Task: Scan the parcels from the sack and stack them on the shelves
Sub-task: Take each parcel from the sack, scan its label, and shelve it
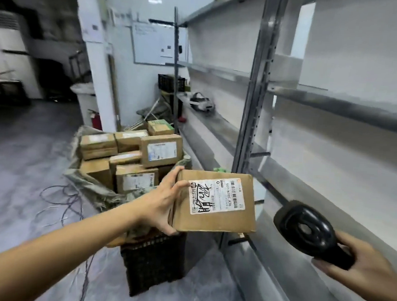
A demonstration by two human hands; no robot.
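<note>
One parcel (214,205) is held up at the near centre of the scene, in front of the shelving upright, with its white label (216,196) turned toward the camera. It is gripped at its left edge by the left hand (163,202), with the thumb laid at the upper corner and the fingers curled beneath. The right hand (367,270) is closed round the handle of a black handheld scanner (304,228). The scanner is carried to the right of the parcel and apart from it, and whether its window squarely faces the label cannot be told. The step in hand is judged to be the scan. For a clean read, the scanner head should be swung to meet the barcode strip along the label's right side, and the parcel should be kept steady and flat-on. The thumb, which lies close to the label's left margin, should be kept off the printed codes. Several more boxed parcels (131,155) are piled in the open sack (91,187) at the far left, which is set over a dark crate (154,267). A white headset (201,102) lies on a farther level of the shelves (337,106) at the right. With the sack so full, most of the task is judged outstanding.
</note>
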